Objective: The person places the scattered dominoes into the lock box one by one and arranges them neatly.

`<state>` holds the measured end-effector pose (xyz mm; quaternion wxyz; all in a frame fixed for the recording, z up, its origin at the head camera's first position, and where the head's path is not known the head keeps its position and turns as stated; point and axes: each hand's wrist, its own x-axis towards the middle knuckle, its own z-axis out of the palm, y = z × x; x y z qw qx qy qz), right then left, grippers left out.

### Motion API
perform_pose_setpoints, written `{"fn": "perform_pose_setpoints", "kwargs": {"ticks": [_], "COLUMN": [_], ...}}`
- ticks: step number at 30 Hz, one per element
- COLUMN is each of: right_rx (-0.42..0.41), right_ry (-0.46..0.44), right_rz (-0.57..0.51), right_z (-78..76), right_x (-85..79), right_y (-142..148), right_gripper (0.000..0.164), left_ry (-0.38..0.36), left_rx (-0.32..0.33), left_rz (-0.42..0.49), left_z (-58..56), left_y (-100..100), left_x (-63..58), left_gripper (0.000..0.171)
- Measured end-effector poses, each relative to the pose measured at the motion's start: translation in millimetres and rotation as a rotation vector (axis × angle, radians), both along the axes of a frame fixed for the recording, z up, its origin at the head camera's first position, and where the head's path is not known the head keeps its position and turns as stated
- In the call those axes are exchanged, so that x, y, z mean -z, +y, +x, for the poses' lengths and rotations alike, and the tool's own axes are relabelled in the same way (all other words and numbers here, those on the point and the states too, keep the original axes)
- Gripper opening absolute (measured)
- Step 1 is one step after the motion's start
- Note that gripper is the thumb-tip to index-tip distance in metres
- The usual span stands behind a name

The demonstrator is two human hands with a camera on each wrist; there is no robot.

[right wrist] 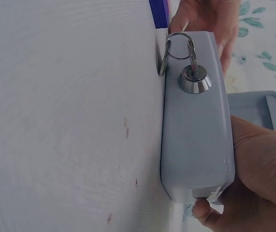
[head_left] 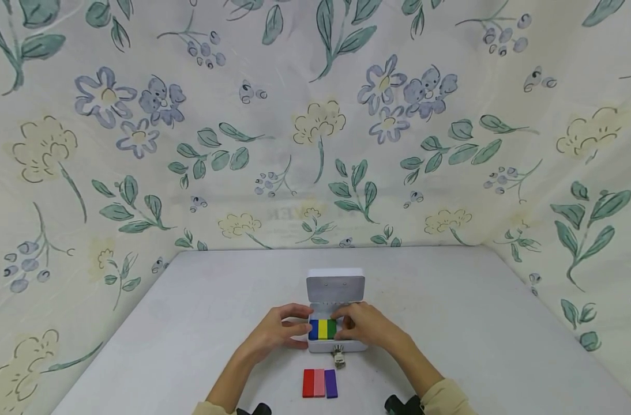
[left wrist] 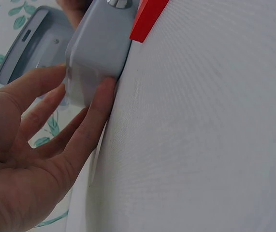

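At far left, the white table (head_left: 154,351) runs to a slanted edge against the floral cloth (head_left: 66,242), w/ lots of bare room b/w that edge & L arm. Next, L hand (head_left: 274,334): fingers spread, tips touching L end of the cash box (head_left: 323,346), no grip seen. Box sits mid-table, well apart from both side edges, lid (head_left: 335,288) up at back, so way in from above is unblocked bar the fingers. Inside, at L end, L to R: blue block (head_left: 313,331), yellow block (head_left: 323,329), green block (head_left: 331,329), side by side. Out front on table, L to R: red block (head_left: 308,383) & pink block (head_left: 319,383) touching, then purple block (head_left: 331,383) just beside, bit askew. By count 3 in, 3 out: abt halfway, I'd judge, w/ red, pink, purple left. Keys (head_left: 338,360) hang at front lock, near purple's far end, poss snag there. Further R, R hand (head_left: 370,325): over R part of box, fingers bent, tips at green; can't tell if pinching or only touching. Box floor R of green mostly hidden by it, so spare width unclear. Beyond, bare table w/ ample room to R edge; near edge out of view
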<state>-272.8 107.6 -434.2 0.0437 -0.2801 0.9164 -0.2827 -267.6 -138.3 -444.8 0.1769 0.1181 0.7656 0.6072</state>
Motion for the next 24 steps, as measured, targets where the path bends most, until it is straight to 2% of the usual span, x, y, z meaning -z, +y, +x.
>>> {"fn": "perform_pose_setpoints", "kwargs": {"ticks": [14, 24], "right_rx": [0.004, 0.003], "right_ry": [-0.013, -0.047], "right_rz": [0.017, 0.009], "right_z": [0.7, 4.1], "right_x": [-1.2, -9.9], "right_y": [-0.2, 2.3], "right_gripper": [0.036, 0.038], "left_ry": [0.006, 0.002], "left_rx": [0.003, 0.0], "left_rz": [0.003, 0.006], "left_z": [0.7, -0.2], "left_y": [-0.4, -0.4], "left_x": [0.9, 1.3], "left_gripper": [0.047, 0.047]}}
